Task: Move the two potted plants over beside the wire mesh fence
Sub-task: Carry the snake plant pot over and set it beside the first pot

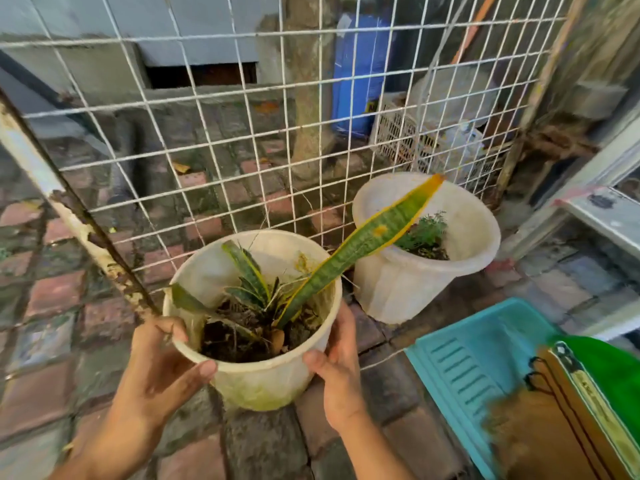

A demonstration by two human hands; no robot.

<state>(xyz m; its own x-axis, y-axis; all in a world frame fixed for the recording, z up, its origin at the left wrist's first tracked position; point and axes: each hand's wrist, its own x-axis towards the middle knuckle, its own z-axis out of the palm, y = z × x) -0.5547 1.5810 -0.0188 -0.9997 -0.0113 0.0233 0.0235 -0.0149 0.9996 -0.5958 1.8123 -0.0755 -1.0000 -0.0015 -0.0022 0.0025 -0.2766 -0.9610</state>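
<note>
White plastic snake-plant pot point(263, 379) sits clamped between both hands, left hand point(162, 362) and right hand point(337, 368) on opposite sides of its rim. Wire mesh fence point(221, 161) stands just ahead, the second pot point(408, 285) already beside it to the right.

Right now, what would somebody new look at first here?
Probably the snake plant pot in the middle, gripped by the left hand and right hand, its long yellow-edged leaf slanting right. Behind stands the wire mesh fence, with a second white pot beside it.

left hand point(162, 362) + right hand point(337, 368) grip snake-plant pot point(263, 379) | second pot point(398, 285) by fence point(221, 140)
</note>
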